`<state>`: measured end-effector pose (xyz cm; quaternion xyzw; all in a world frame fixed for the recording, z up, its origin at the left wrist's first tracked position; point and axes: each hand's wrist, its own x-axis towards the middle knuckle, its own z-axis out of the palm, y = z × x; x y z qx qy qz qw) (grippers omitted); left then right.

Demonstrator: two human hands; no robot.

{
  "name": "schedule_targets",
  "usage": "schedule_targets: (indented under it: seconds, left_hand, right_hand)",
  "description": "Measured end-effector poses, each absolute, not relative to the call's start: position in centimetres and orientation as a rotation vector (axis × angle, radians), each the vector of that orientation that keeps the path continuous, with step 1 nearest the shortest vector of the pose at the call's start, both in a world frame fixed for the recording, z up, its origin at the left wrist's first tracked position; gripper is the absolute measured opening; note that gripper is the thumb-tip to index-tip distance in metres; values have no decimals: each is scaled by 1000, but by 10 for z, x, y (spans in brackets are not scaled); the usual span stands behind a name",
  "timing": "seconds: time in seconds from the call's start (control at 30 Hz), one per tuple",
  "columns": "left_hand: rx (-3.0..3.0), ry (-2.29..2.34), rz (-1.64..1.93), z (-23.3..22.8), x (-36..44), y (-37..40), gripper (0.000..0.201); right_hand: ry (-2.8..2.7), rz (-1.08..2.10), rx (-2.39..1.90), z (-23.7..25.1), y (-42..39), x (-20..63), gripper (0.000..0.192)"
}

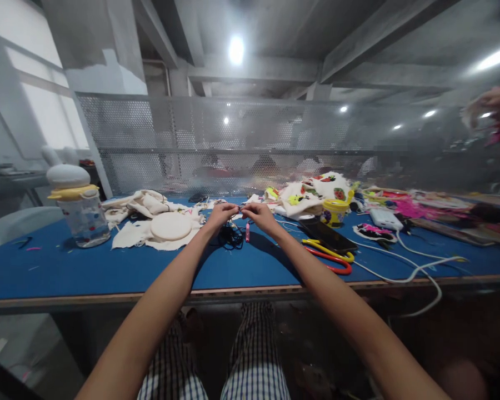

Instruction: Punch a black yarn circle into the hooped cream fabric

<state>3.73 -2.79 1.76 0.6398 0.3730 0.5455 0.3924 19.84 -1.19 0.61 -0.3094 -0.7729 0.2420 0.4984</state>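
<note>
Both hands pinched shut on fine thread [242,206] above blue bench [108,266]: left hand [221,214], right hand [259,214], fingertips nearly touching. Dark thread tangle [232,238] just below hands. Probably light, limp, snag-prone; best gripped near the end.

My bench [108,266] has a matt blue top with a wood edge; cream cloth [150,205] looks soft, the bottle [83,214] clear plastic.
</note>
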Motion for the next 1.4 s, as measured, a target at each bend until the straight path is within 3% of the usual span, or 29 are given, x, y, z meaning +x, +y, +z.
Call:
schedule_targets:
  seconds: [0.2, 0.83, 1.4]
  left_hand:
    - [1612, 935, 1414, 18, 43, -29, 10]
    - [1626, 892, 1425, 11, 45, -32, 37]
    - [1582, 928, 1398, 13, 46, -34, 28]
  right_hand:
    - [-1742, 801, -674, 10, -14, 198, 24]
    - [-1729, 780, -726, 12, -18, 199, 32]
    - [-1699, 835, -709, 14, -21, 199, 34]
